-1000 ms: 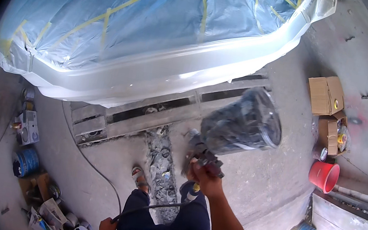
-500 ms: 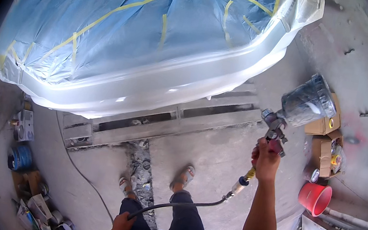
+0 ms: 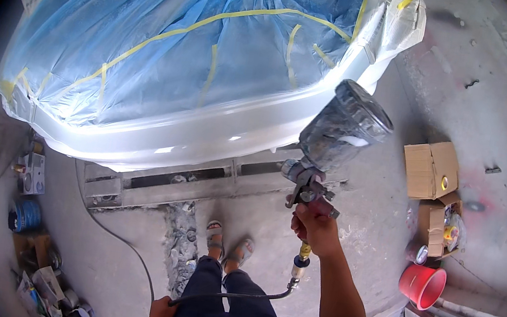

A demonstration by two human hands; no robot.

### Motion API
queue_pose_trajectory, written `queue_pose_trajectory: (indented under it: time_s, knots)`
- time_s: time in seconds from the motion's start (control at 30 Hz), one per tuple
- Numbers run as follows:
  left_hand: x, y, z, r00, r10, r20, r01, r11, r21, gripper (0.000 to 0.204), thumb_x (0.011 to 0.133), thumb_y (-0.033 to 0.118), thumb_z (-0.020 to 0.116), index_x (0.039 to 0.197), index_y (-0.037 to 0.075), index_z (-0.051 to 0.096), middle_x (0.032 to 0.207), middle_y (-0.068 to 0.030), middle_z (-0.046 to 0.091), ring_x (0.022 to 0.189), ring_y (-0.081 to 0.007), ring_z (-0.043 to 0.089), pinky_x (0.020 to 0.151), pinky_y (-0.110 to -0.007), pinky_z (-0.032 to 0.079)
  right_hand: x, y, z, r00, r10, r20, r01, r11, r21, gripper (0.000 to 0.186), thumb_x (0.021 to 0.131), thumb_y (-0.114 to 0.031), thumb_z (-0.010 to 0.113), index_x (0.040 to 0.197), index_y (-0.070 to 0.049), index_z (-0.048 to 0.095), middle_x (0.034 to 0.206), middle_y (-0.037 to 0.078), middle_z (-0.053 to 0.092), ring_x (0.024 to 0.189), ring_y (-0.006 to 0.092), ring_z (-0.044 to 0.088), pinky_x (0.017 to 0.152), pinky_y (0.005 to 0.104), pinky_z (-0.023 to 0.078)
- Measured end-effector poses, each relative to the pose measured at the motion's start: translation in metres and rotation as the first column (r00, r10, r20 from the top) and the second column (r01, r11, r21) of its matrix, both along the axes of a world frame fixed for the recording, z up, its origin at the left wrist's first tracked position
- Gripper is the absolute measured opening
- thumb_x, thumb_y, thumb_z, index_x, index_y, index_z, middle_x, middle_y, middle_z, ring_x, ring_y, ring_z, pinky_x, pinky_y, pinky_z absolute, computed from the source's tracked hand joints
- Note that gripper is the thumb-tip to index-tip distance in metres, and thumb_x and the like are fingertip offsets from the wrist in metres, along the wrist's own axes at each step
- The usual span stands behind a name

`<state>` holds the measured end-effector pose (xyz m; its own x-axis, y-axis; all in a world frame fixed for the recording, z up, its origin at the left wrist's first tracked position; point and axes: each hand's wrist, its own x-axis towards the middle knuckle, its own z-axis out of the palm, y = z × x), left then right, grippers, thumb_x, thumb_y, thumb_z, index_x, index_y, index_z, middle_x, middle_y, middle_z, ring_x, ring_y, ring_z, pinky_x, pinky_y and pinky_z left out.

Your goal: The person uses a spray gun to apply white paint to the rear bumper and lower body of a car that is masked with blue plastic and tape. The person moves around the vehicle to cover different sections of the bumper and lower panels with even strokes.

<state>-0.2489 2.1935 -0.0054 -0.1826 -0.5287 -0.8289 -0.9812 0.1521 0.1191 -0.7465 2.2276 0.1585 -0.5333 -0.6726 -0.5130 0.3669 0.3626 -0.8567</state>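
My right hand [image 3: 317, 228] is closed round the grip of a spray gun [image 3: 310, 186], whose smeared, see-through paint cup [image 3: 345, 130] sits on top. From the gun's lower end a dark air hose [image 3: 245, 295] loops left across my legs. My left hand [image 3: 162, 310] grips that hose low in the picture. Ahead of the gun stands a vehicle's white bumper [image 3: 196, 143], glossy under the light. Blue plastic sheeting [image 3: 170, 59] held by yellow tape [image 3: 223, 15] covers the body above it. The gun's nozzle points towards the bumper, apart from it.
A floor grate [image 3: 180, 181] runs under the bumper, and a rubble-filled channel [image 3: 181, 250] lies by my feet. To the right are cardboard boxes [image 3: 431, 168] and a red bucket [image 3: 422, 286]. Cans and clutter [image 3: 56, 293] line the left side; a cable [image 3: 115, 233] crosses the floor.
The spray gun in my right hand has swung left, nearer the bumper's middle. My feet have come closer together. The left hand still holds the hose, slightly lower in view.
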Motion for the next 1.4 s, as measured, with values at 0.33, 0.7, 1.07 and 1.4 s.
queue_pose_trajectory:
  time_s: [0.33, 0.7, 1.07, 1.4]
  knots:
    - [-0.058, -0.016, 0.007, 0.978, 0.035, -0.207, -0.029, 0.999, 0.035, 0.038, 0.08, 0.042, 0.06, 0.078, 0.004, 0.06, 0.076, -0.021, 0.063, 0.078, -0.0404, 0.061, 0.068, -0.048, 0.046, -0.089, 0.008, -0.004, 0.793, -0.326, -0.515, 0.418, 0.906, 0.07, 0.032, 0.089, -0.035, 0.058, 0.073, -0.008, 0.055, 0.056, 0.001, 0.053, 0.044, 0.0079, 0.048, 0.039, 0.0227, 0.036]
    - [-0.049, -0.038, -0.004, 0.986, -0.021, -0.166, 0.034, 0.996, 0.077, 0.037, 0.078, 0.043, 0.061, 0.078, 0.006, 0.062, 0.078, -0.0199, 0.064, 0.08, -0.0393, 0.061, 0.07, -0.047, 0.047, -0.041, -0.026, -0.027, 0.742, -0.388, -0.547, 0.412, 0.907, -0.083, 0.023, 0.089, -0.027, 0.058, 0.081, -0.006, 0.055, 0.058, 0.001, 0.055, 0.049, 0.0079, 0.051, 0.043, 0.0232, 0.039]
    - [0.011, -0.05, -0.029, 0.996, -0.088, -0.018, 0.09, 0.991, 0.103, 0.041, 0.076, 0.045, 0.061, 0.081, 0.005, 0.063, 0.081, -0.0205, 0.064, 0.082, -0.0399, 0.061, 0.073, -0.048, 0.048, -0.002, -0.04, -0.013, 0.99, -0.123, -0.073, 0.129, 0.988, 0.081, 0.019, 0.091, -0.022, 0.056, 0.087, -0.004, 0.058, 0.062, 0.002, 0.056, 0.05, 0.0081, 0.05, 0.045, 0.0223, 0.039]
    - [-0.08, -0.068, -0.007, 0.963, -0.001, -0.269, 0.036, 0.991, 0.126, 0.036, 0.079, 0.042, 0.06, 0.082, 0.006, 0.063, 0.076, -0.0204, 0.063, 0.078, -0.0392, 0.062, 0.069, -0.049, 0.046, -0.079, -0.02, 0.023, 0.608, -0.437, -0.663, 0.536, 0.842, -0.063, 0.029, 0.09, -0.033, 0.058, 0.079, -0.006, 0.054, 0.059, 0.002, 0.056, 0.048, 0.0072, 0.049, 0.042, 0.0216, 0.038]
